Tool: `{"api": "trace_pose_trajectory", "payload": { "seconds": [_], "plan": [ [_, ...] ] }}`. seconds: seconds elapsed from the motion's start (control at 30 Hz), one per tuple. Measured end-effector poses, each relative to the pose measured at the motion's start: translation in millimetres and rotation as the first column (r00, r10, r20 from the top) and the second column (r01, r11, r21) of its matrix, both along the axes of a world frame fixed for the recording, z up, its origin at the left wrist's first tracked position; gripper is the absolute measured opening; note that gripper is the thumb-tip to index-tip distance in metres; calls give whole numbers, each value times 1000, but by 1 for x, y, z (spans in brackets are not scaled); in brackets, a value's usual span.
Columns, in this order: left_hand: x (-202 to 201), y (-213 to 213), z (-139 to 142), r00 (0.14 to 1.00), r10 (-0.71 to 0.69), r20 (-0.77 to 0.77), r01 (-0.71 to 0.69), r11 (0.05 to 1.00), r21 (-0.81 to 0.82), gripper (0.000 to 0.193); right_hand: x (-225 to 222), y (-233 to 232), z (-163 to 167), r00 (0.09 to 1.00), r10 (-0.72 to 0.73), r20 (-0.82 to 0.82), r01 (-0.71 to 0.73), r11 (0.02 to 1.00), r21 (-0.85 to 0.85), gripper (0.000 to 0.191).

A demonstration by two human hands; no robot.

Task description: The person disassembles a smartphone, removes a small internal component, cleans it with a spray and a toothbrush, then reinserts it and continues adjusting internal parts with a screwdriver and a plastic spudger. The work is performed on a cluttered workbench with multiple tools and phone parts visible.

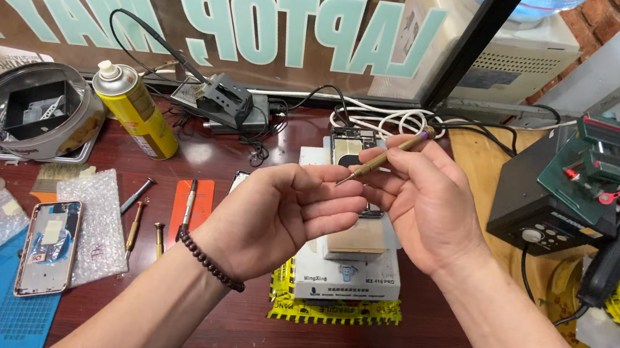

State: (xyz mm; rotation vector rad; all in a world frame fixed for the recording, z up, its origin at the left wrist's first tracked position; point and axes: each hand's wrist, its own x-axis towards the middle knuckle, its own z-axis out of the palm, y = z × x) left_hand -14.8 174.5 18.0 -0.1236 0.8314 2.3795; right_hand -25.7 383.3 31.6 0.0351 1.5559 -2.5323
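My right hand (pixel 423 197) holds a thin gold screwdriver (pixel 384 159) with a purple end cap, its tip pointing down and left. My left hand (pixel 279 213), palm up and wearing a dark bead bracelet, is cupped just under that tip with fingers curled; I cannot tell if something tiny lies in the palm. Both hands hover over a white heating plate unit (pixel 345 277) that carries a phone (pixel 351 151), mostly hidden behind my hands.
A yellow spray can (pixel 136 113) and a round metal tin (pixel 32 110) stand at the back left. A phone frame (pixel 49 246), bubble wrap, several screwdrivers (pixel 148 218) and an orange card lie left. A black soldering station (pixel 545 199) with a green clamp stands at right.
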Motion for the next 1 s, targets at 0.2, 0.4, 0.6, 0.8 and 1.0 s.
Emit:
{"api": "trace_pose_trajectory", "payload": {
  "seconds": [0.2,0.4,0.6,0.8,1.0],
  "plan": [
    [3,15,1,999,44,-4,-44,999,-31,31,-5,18,3,997,76,-23,-76,997,-19,16],
    [3,2,-22,979,176,-102,-200,919,-339,23,-6,3,6,999,-5,-53,12,992,126,8],
    [7,-121,-99,868,487,-96,-404,581,-706,24,-22,-16,1,999,-37,7,35,978,207,3],
    [-14,-251,-160,587,808,-54,-401,232,-886,8,-28,-38,-19,998,0,58,-17,958,286,6],
    [-74,-300,-135,491,871,22,-545,327,-772,30,-33,-22,-25,996,-89,20,77,938,339,11]
  ]
}}
